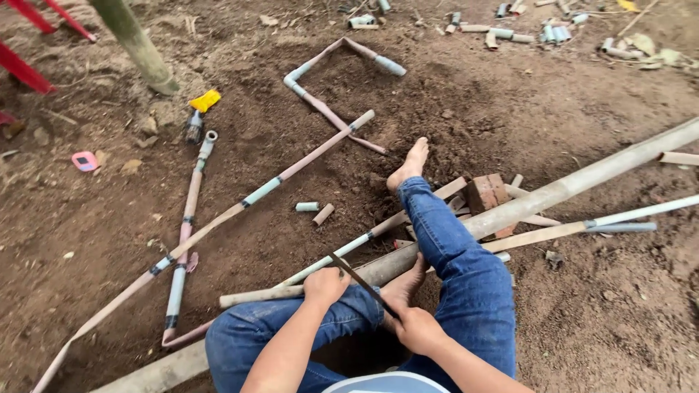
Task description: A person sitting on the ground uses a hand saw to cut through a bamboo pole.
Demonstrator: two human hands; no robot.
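I sit on bare soil in blue jeans with bare feet. My left hand (325, 284) grips a long pale pipe (255, 295) that lies across my legs. My right hand (416, 330) holds one end of a thin dark saw blade (360, 280), which slants up and left across the pipe beside my left hand. My left foot (403, 287) presses against the thick pipe (553, 192) next to the cut. My right leg stretches forward, its foot (409, 164) resting on the dirt.
Long jointed pipes (263, 191) lie across the soil to the left, with a bent pipe frame (328, 80) farther off. Red bricks (486, 193) prop the pipes at right. Short pipe offcuts (314, 211) and a yellow-capped tube (198, 115) are scattered. A green pole (138, 45) stands upper left.
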